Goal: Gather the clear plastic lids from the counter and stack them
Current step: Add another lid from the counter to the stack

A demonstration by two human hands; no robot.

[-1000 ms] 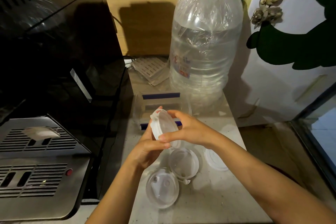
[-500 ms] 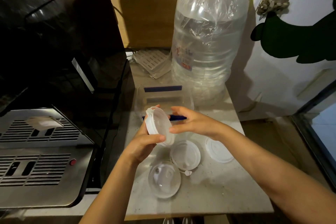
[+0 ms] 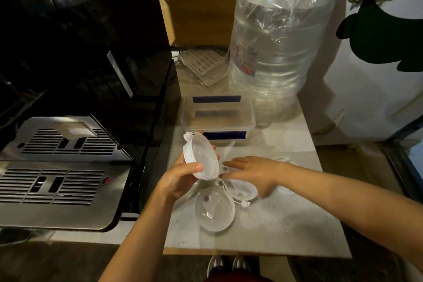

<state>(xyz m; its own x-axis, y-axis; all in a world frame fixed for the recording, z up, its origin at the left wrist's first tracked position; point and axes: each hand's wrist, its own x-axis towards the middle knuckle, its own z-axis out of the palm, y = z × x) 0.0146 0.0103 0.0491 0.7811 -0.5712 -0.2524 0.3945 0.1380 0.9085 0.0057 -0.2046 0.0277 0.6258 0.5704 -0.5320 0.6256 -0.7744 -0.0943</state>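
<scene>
Left hand fingers grip a tilted clear lid above the table. Right hand, fingers spread flat, reaches over another lid; a third lid lies nearer, touching it.

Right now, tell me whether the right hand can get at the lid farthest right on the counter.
Probably yes. The right hand is open and empty, and that lid lies just behind its wrist with nothing on it. The left hand holds another lid.

Clear lids; grey speckled counter; blue-clipped box.
</scene>
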